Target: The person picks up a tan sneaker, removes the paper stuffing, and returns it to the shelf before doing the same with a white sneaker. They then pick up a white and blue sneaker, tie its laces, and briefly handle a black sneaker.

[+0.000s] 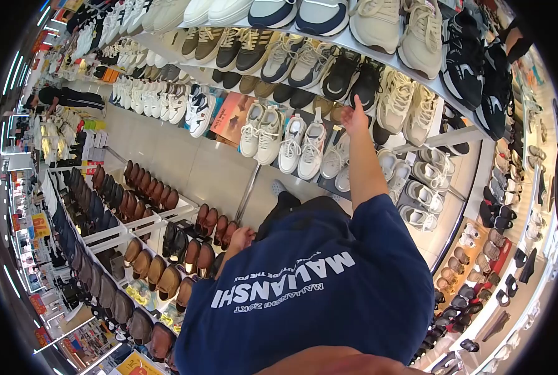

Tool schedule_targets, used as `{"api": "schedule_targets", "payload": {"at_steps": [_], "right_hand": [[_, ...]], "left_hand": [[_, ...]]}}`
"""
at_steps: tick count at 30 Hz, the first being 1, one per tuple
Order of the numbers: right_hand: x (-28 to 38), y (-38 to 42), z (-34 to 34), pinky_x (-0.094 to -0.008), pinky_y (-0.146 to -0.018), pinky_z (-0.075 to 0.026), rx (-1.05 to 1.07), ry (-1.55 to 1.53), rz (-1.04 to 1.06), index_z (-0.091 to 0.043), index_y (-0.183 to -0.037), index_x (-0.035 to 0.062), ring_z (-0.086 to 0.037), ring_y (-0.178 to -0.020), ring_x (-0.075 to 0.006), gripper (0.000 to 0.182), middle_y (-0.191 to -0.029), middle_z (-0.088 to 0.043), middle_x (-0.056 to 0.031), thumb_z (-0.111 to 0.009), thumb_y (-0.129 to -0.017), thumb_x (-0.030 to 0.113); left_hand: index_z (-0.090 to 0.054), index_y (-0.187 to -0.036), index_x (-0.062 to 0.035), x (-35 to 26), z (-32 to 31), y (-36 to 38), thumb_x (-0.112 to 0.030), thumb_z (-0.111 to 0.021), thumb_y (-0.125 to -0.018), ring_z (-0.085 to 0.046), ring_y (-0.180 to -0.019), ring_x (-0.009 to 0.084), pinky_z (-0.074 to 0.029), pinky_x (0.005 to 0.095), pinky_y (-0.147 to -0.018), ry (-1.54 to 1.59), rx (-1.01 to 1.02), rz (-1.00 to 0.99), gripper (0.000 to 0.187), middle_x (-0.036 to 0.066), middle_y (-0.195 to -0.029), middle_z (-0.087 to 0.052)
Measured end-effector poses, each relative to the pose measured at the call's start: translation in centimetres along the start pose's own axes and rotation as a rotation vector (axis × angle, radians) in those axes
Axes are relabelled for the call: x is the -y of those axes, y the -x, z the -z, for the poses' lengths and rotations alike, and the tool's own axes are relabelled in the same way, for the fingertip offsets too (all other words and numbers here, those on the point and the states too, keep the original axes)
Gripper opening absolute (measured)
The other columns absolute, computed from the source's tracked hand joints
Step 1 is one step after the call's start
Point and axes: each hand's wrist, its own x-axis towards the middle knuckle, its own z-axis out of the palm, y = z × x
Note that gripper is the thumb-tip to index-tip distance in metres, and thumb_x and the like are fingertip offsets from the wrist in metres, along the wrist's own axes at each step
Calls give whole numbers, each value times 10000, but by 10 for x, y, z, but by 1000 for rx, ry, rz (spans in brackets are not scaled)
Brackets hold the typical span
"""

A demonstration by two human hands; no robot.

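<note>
My right hand point(356, 119) is stretched forward to the shoe display, its fingers extended and apart. Its fingertips come right to the toe of a black sneaker point(367, 85) on the middle shelf. Beside that shoe sit a pair of cream sneakers point(394, 100). Below the hand, white sneakers point(312, 149) stand on the lower shelf, and my forearm overlaps some of them. My left hand point(242, 238) hangs by my hip with fingers loosely curled and nothing showing in them. Behind it are brown leather shoes point(224, 230).
An upper shelf point(347, 42) of large sneakers juts out over the middle one. Rows of leather shoes point(157, 275) fill racks on my left. More shoe shelves point(491, 250) curve along the right. A person point(72, 99) in dark clothes stands in the far left aisle.
</note>
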Motion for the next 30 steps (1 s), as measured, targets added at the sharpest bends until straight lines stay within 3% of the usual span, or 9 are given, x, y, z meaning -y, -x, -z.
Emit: {"api": "schedule_targets", "payload": {"at_steps": [8, 11, 13, 15, 17, 19, 21, 25, 30], "right_hand": [[27, 23, 8, -301, -599, -434, 258, -378, -29, -588, -885, 13, -470, -578, -161, 515, -661, -509, -16, -738, -782, 494], [20, 47, 21, -278, -565, -435, 369, -351, -107, -593, -932, 40, -500, -591, -146, 448, -686, -548, -15, -728, -812, 450], [-1, 76, 36, -248, -498, -453, 394, -308, 26, -609, -1021, 134, -594, -647, -112, 250, -800, -649, -20, -699, -871, 312], [-24, 96, 62, -285, -526, -478, 461, -203, 151, -617, -1025, 95, -595, -619, -138, 193, -855, -677, -30, -651, -914, 249], [-34, 135, 82, -298, -585, -502, 438, -89, 124, -640, -1001, 67, -599, -632, -152, 191, -836, -670, -44, -653, -916, 239], [-49, 157, 98, -304, -612, -514, 450, 52, 101, -659, -981, 42, -613, -659, -156, 207, -839, -668, -62, -661, -912, 238], [-64, 195, 102, -313, -640, -514, 428, 235, 35, -655, -1006, 22, -625, -690, -175, 254, -858, -669, -70, -662, -902, 255], [-74, 248, 102, -292, -678, -504, 690, 459, -35, -642, -1021, 14, -623, -718, -179, 304, -870, -671, -71, -664, -888, 286], [-74, 270, 80, -243, -705, -471, 984, 627, -15, -645, -1029, 21, -609, -754, -135, 310, -863, -677, -63, -653, -896, 300]], "left_hand": [[-627, -839, -104, 34, 29, 28, -288, -618, -918, -596, -611, 153, -454, 309, -528, 346, -195, 51, 200, 22, -705, -619], [-625, -839, -98, 55, 41, 14, -285, -621, -914, -588, -607, 149, -450, 308, -526, -164, -82, -69, 201, 20, -705, -612], [-624, -839, -94, 61, 49, -3, -283, -623, -911, -583, -605, 147, -447, 307, -524, -825, 10, -442, 202, 19, -704, -607], [-623, -839, -91, 55, 51, -18, -281, -626, -908, -578, -602, 145, -444, 307, -523, -1185, 11, -772, 202, 17, -704, -603], [-623, -839, -87, 40, 44, -41, -279, -628, -905, -573, -599, 142, -440, 307, -521, -1123, 45, -773, 203, 16, -704, -598], [-637, -915, -72, -1, 15, -56, -288, -634, -895, -562, -613, 135, -445, 288, -557, -81, 114, -90, 217, 9, -718, -577], [-629, -1062, -84, -82, -48, -43, -332, -646, -888, -582, -729, 128, -450, 268, -619, -206, 19, -289, 303, 14, -814, -602], [-508, -1341, -98, -207, -138, 44, -409, -638, -920, -617, -1052, 204, -496, 377, -875, 13, 468, -400, 539, 83, -1193, -635], [-400, -1435, -71, -248, -194, 115, -116, -846, -718, -592, -1155, 242, -457, 399, -1027, 298, 1138, -646, 845, 110, -1291, -580]]}}
